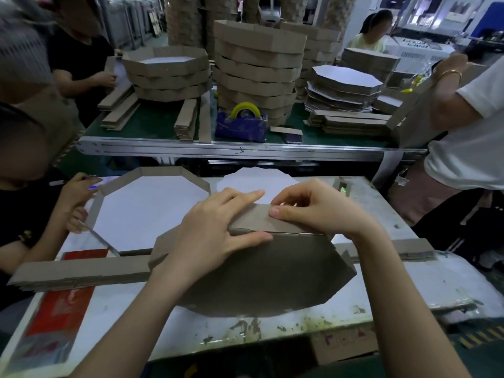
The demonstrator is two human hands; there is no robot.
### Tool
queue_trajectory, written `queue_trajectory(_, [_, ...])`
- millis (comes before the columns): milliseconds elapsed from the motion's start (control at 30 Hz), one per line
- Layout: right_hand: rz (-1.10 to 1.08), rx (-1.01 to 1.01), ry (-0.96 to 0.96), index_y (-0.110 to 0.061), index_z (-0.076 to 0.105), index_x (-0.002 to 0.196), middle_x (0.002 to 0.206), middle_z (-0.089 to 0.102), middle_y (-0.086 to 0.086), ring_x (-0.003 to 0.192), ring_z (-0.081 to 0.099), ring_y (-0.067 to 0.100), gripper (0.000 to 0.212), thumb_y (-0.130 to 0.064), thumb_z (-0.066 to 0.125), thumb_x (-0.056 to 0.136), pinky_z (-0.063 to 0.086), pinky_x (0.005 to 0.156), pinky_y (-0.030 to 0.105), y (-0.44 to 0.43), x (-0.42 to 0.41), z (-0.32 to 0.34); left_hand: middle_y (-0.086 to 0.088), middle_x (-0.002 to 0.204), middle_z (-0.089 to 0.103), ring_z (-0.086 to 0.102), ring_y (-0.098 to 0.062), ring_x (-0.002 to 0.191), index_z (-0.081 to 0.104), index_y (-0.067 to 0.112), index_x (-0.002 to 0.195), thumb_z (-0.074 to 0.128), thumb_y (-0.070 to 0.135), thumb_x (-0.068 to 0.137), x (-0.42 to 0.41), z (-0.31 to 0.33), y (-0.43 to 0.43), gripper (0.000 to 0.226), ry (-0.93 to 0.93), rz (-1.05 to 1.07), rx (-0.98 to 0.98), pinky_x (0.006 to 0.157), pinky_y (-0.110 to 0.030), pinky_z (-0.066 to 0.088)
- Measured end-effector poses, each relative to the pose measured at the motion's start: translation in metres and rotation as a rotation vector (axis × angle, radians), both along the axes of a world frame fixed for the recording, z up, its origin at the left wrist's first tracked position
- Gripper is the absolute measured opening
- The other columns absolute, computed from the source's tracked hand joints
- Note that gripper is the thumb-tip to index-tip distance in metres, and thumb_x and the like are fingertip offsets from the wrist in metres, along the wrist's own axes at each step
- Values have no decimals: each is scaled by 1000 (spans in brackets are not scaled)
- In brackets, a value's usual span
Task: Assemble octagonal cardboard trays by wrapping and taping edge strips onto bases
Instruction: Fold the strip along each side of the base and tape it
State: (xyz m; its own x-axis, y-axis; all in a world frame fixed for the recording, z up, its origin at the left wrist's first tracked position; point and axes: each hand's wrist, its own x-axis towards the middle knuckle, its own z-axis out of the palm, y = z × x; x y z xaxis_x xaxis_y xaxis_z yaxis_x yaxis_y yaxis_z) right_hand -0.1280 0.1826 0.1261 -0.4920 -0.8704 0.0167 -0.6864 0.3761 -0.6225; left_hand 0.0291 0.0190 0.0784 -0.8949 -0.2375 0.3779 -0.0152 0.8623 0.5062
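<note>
— Where is the base?

— The brown octagonal base [259,274] is in the middle of the desk [409,282]. Its near edge is down on the surface and its far edge is raised, so the brown side faces the camera.

— And the edge strip?

— The edge strip [253,216] stands along that raised far edge, just above the seam, under both hands.

— How are the hands set?

— The left hand [218,230] is spread over the left part of the strip. Its fingers are straight and pressed flat, and the thumb lies along the seam where strip meets base. The right hand [313,211] pinches the right part, with the thumb on the near face and the fingers curled over the top edge.

— Do the hands touch?

— The fingertips come near each other at the top of the strip; I cannot tell whether they meet.

— Anything close by?

— A pile of flat strips [79,271] lies to the left, reaching the base's left corner. A tray [147,205] with its wall on lies far left of the hands, and another person's hand [75,192] is at its left side. A tape holder [241,124] sits well beyond.
</note>
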Motion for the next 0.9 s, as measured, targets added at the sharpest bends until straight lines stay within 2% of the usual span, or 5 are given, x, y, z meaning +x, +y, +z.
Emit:
queue_trajectory(200, [-70, -159, -110, -22, 78, 83, 76, 72, 9, 64, 61, 25, 18, -39, 73, 86, 50, 60, 35, 0, 3, 4, 13, 116, 54, 46, -7, 104, 54, 35, 136, 49, 72, 73, 10, -4, -5, 73, 38, 13, 29, 82, -26, 41])
queue_trajectory(500, [-131, -138, -178, -16, 77, 88, 81, 74, 7, 67, 60, 7, 15, -30, 73, 89, 47, 60, 18, -5, 12, -6, 7, 123, 58, 50, -13, 110, 56, 35, 133, 50, 71, 81, 7, -7, -9, 64, 42, 38, -29, 85, -26, 41])
queue_trajectory(700, [-107, -125, -219, -14, 77, 89, 84, 71, 18, 68, 57, 17, 19, -31, 70, 90, 46, 62, 30, -6, 10, -5, 9, 129, 61, 51, -17, 118, 60, 44, 126, 40, 65, 87, 5, 1, -7, 49, 33, -43, -121, 93, -41, 43])
queue_trajectory(800, [-117, -95, -228, -18, 77, 90, 83, 74, 11, 73, 64, 18, 17, -34, 69, 91, 51, 67, 33, -4, 4, -5, 9, 124, 63, 53, -13, 113, 62, 47, 122, 44, 66, 86, -3, 9, -8, 45, 12, -84, -115, 89, -39, 47])
queue_trajectory(900, [-271, -228, -291, -24, 77, 88, 82, 75, -6, 76, 65, 0, 14, -31, 67, 94, 50, 68, 14, -5, -11, -16, 9, 121, 65, 56, -14, 108, 66, 49, 115, 51, 58, 85, -14, 13, -9, 34, 11, -124, -32, 87, -40, 49])
